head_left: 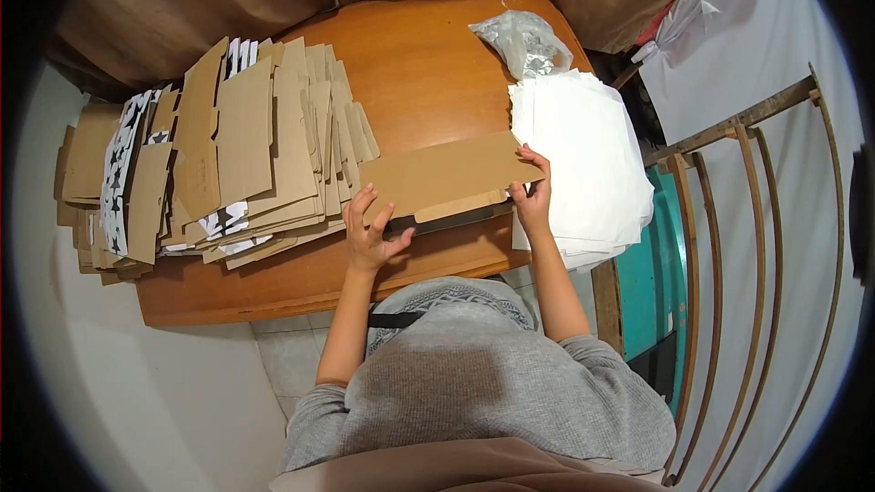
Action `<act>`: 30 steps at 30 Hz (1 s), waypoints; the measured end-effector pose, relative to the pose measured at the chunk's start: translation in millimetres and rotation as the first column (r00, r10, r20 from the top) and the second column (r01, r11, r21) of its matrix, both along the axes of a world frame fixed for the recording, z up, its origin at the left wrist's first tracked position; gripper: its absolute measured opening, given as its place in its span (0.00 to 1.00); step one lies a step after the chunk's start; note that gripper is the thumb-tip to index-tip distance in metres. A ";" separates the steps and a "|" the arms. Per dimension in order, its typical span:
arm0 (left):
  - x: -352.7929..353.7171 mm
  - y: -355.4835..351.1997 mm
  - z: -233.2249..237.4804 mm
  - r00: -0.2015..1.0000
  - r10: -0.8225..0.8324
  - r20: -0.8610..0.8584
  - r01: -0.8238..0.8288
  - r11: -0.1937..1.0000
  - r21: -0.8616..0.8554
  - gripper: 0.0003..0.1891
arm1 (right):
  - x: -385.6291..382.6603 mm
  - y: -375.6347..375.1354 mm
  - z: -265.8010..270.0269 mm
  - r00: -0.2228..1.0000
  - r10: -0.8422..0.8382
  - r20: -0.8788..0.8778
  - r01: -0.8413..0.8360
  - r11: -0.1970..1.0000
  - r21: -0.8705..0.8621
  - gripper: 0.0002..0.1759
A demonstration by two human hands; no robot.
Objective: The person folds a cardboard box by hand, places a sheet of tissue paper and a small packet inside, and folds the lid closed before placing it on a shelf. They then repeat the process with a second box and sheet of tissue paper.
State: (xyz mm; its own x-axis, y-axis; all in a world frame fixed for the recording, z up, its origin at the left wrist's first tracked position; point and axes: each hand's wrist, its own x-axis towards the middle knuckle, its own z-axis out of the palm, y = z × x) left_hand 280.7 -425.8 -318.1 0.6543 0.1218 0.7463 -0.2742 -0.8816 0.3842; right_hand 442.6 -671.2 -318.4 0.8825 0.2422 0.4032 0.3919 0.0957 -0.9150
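A long brown cardboard box (447, 171) lies across the front of the wooden table, its plain face up and a dark strip showing along the near side. My left hand (370, 235) grips its left end, thumb on the near side and fingers over the top. At the opposite end, my right hand (534, 189) holds the corner, fingers on the top and thumb on the near edge. Close to my right hand lies a stack of white paper sheets (583, 159). Folded cardboard pieces (246, 132) are piled to the left of my left hand.
Some of the piled pieces carry a black-and-white star pattern (117, 178). A clear plastic bag (524, 41) with silvery contents sits at the back right of the wooden table (401, 55). Right of the table stand a wooden rack (729, 210) and a teal panel (652, 264).
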 end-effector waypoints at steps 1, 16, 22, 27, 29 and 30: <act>-0.6 -1.8 0.6 1.000 -0.005 -0.003 0.005 1.000 -0.001 0.30 | -1.7 -4.1 -2.2 1.000 -0.003 0.011 0.003 0.999 -0.054 0.33; -7.6 -26.0 -13.6 0.991 0.088 -0.100 -0.082 0.995 0.061 0.24 | -37.0 -13.4 -39.6 0.979 -0.119 0.168 0.167 0.936 -0.310 0.34; -3.9 -27.6 -6.6 0.989 0.125 -0.083 -0.122 0.992 0.034 0.22 | -31.3 -22.8 -14.2 0.990 -0.054 0.132 0.109 0.880 -0.462 0.30; -1.1 -27.1 1.6 0.986 0.132 -0.099 -0.131 0.991 0.019 0.22 | -20.7 -29.4 -0.8 0.989 -0.001 0.146 0.074 0.866 -0.494 0.30; 2.1 -26.5 5.4 0.986 0.140 -0.094 -0.139 0.990 0.023 0.22 | -24.1 -26.4 9.1 0.980 0.045 0.193 0.066 0.844 -0.532 0.29; 1.5 -27.7 6.0 0.984 0.148 -0.098 -0.147 0.989 0.024 0.22 | -23.3 -27.5 7.8 0.980 0.044 0.192 0.067 0.843 -0.534 0.29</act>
State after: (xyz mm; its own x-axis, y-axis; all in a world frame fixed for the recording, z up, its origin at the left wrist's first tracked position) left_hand 282.2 -453.5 -312.1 0.7011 0.2105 0.6813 -0.1019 -0.9161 0.3878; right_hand 419.3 -698.7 -310.7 0.8066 0.4591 0.3725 0.5603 -0.3926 -0.7293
